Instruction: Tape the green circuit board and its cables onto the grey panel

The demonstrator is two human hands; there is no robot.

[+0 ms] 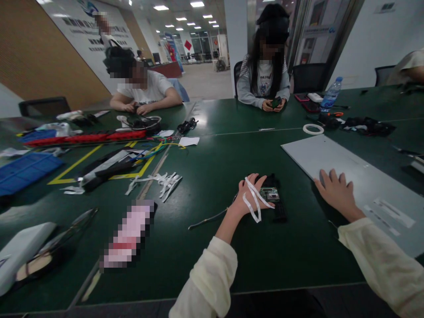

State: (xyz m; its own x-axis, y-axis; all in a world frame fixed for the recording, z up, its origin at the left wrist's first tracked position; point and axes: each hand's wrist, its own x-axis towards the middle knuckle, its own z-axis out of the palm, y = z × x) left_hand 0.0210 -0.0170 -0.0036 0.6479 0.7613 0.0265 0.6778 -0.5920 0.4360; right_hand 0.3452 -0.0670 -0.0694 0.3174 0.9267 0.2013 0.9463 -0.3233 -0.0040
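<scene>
Two hands lie apart on our tabletop (pixel 198 221). Our left hand (pixel 249 195), white strips (pixel 254 204) draped over it, covers the circuit board (pixel 269 193) from nine o'clock, grip unclear. Our right hand (pixel 335 192) lies flat, fingers spread, on the grey panel (pixel 331 152) at three o'clock. Steadying, we judge; lifting needs a firm pinch.

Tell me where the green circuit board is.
Head view, table centre: the circuit board sits on a black part at the fingertips of the left hand, left of the grey panel.
</scene>
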